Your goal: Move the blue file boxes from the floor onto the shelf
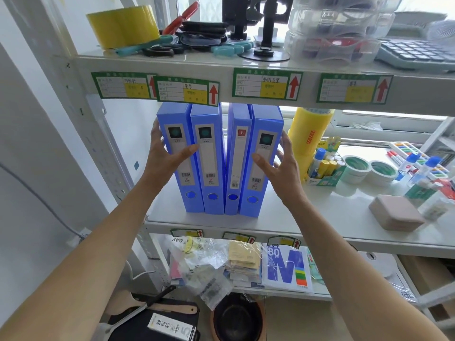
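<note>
Fingers [157, 134] of the left hand [165, 153]: spread, wrapped round the outer left side of the leftmost box, thumb laid across its spine. Fingers [285, 143] of the right hand [283, 168]: spread, cupping the outer right side of the rightmost box, thumb on its spine. Neither hand is closed; both press flat against the row.

Blue file boxes [219, 158]: four, upright, spines outward, on the middle shelf [320, 217] towards its left end. Two on the left lean slightly left, two on the right stand together; a narrow gap opens between the pairs near the top.

Same shelf, right of the boxes: stacked yellow tape rolls [307, 134], a carton of glue sticks [325, 168], two green-cored tape rolls [369, 171], a beige case [396, 215].

Shelf above: a yellow tape roll [123, 25], a calculator [418, 55], green price labels [267, 86] on its front edge.
</note>
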### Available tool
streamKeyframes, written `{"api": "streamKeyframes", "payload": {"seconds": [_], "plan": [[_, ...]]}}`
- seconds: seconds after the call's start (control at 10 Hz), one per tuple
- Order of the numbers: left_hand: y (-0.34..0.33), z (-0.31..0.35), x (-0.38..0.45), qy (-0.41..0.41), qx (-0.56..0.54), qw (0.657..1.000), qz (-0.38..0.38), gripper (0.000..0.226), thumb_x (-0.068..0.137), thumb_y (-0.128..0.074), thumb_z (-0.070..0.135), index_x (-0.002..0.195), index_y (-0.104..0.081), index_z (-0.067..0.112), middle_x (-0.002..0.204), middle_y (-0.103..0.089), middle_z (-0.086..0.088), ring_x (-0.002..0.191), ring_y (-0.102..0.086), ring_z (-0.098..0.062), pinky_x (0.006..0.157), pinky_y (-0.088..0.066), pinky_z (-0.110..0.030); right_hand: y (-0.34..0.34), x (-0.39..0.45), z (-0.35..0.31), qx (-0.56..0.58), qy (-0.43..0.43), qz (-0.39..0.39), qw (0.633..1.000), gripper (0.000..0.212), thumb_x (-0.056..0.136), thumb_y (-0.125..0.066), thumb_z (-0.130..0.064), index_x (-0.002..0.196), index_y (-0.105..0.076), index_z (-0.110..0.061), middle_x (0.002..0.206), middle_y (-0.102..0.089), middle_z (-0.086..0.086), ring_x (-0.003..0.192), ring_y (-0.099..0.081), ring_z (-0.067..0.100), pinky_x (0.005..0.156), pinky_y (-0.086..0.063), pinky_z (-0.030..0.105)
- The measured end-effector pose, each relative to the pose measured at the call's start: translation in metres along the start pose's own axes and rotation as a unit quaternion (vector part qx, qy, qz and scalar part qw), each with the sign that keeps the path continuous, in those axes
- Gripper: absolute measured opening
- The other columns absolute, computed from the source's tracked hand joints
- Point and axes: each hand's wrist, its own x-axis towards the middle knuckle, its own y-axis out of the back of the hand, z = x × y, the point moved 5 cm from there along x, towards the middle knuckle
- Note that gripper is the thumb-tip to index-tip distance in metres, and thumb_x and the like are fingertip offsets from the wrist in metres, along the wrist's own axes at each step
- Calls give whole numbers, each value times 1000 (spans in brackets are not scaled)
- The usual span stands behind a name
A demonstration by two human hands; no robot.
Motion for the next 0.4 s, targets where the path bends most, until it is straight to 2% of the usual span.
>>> {"api": "streamKeyframes", "payload": {"seconds": [0.1,0.2,0.3,0.4], "plan": [[2,-3,0,5,-1,1000,3,85,86,-73,16,154,-22,18,146,-46,2,102,-55,26,69,-54,-6,0,-1,1,0,4,0,1000,98,73,-70,-69,153,-21,-38,152,-43,-3,138,-46,22,96,-52,61],[4,-2,-3,12,3,1000,8,88,85,-74,18,155,-20,20,148,-44,4,109,-54,20,70,-53,-5,1,-5,-1,-6,-9,0,1000,100,73,-70,-70,153,-21,-37,155,-40,-4,140,-44,23,99,-50,61],[8,-5,-7,5,8,999,35,88,86,-74,22,155,-20,17,154,-38,-1,129,-45,-4,74,-45,5,4,-7,-1,-4,-9,10,1000,100,74,-71,-64,155,-21,-32,157,-37,-4,140,-43,23,104,-48,55],[18,-1,-17,-11,37,990,138,77,88,-71,30,149,-31,10,150,-41,-4,132,-45,-14,88,-41,-2,10,-9,-5,-8,-3,61,998,94,81,-74,-53,156,-24,-24,156,-39,0,138,-44,17,104,-42,40]]}}
